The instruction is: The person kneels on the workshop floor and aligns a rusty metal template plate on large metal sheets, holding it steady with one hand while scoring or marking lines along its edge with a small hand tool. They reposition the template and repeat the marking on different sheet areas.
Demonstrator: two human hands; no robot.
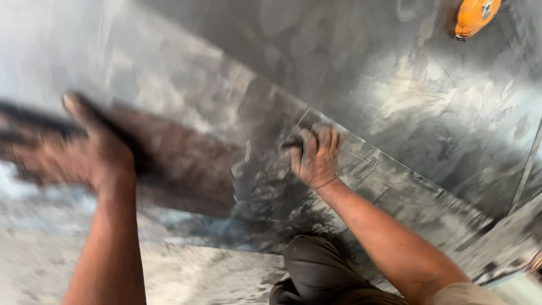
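Observation:
A large grey metal sheet (395, 186) lies flat on a wider steel surface. My left hand (84, 149) grips a rusty brown metal plate (180, 164) at its left side, thumb up; the hand and plate are motion-blurred. My right hand (316, 155) rests on the grey sheet, fingers curled around a small dark marking tool (293, 144) pressed against the sheet. A thin scratched line runs up from the tool.
An orange tape measure (474, 16) lies on the steel surface at the top right. My knee in dark trousers (316, 271) is at the bottom centre. A sheet edge runs along the right side (528, 169).

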